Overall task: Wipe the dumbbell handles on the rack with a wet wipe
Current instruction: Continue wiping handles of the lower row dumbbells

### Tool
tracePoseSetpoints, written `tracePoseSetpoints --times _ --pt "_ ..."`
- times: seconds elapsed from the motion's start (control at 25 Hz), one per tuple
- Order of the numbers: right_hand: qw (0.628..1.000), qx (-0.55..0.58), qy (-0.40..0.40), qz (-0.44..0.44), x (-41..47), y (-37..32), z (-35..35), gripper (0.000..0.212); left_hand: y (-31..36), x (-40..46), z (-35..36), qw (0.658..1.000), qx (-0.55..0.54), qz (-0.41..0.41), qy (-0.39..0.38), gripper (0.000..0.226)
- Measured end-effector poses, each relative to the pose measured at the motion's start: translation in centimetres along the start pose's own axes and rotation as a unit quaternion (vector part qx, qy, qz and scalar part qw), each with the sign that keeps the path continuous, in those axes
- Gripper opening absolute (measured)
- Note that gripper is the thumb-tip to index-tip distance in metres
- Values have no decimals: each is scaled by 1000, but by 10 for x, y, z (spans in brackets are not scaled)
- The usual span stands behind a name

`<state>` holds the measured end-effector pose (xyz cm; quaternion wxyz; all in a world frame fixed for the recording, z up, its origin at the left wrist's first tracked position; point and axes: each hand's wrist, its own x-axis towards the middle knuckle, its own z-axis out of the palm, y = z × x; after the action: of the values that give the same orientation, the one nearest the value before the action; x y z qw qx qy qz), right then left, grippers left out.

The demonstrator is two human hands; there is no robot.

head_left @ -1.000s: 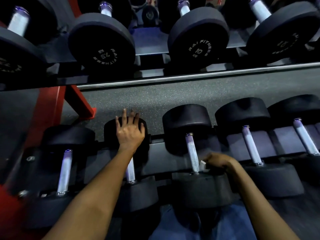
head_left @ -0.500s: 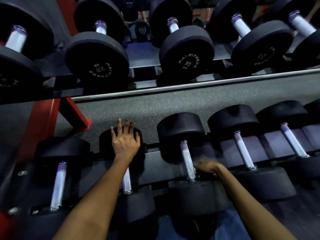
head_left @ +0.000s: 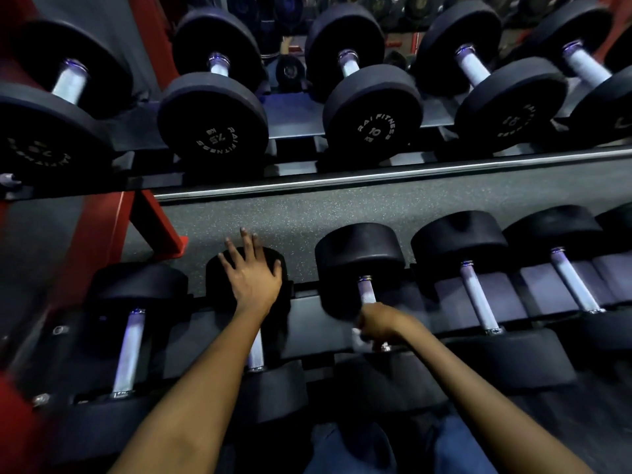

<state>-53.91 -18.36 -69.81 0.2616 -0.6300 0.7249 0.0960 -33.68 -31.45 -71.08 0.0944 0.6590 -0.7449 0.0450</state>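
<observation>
While L hand lies flat on round rubber head, R hand grips white wipe on steel handle.

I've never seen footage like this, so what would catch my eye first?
Two bare arms reach over a lower row of black dumbbells. The left hand rests flat on a dumbbell head, while the right hand grips the next handle. Above, an upper row shows white lettering.

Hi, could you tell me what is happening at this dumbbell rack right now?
A person is wiping dumbbell handles on the lower shelf. The right hand grips a white wipe around the near end of one handle. The left hand rests flat on the far head of the neighbouring dumbbell.
</observation>
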Motion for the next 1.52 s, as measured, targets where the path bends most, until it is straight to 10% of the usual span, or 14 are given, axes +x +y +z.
tracePoseSetpoints --times 0.76,1.0,1.2,1.32,1.44,1.52 --pt "980 24 -34 -194 -17 63 4 36 1 -2 24 997 -55 0 52 75" --pt "995 100 -28 13 14 107 11 26 3 -1 25 995 -61 -3 83 75" --pt "838 501 -214 10 35 83 35 35 2 1 26 995 -48 2 88 75" --pt "856 457 -241 -19 40 101 36 45 2 2 29 996 -42 4 83 76" --pt "783 558 -273 -17 42 93 41 33 2 3 29 995 -43 2 90 76" --pt "824 506 -256 -25 41 90 41 24 1 2 29 995 -40 3 94 74"
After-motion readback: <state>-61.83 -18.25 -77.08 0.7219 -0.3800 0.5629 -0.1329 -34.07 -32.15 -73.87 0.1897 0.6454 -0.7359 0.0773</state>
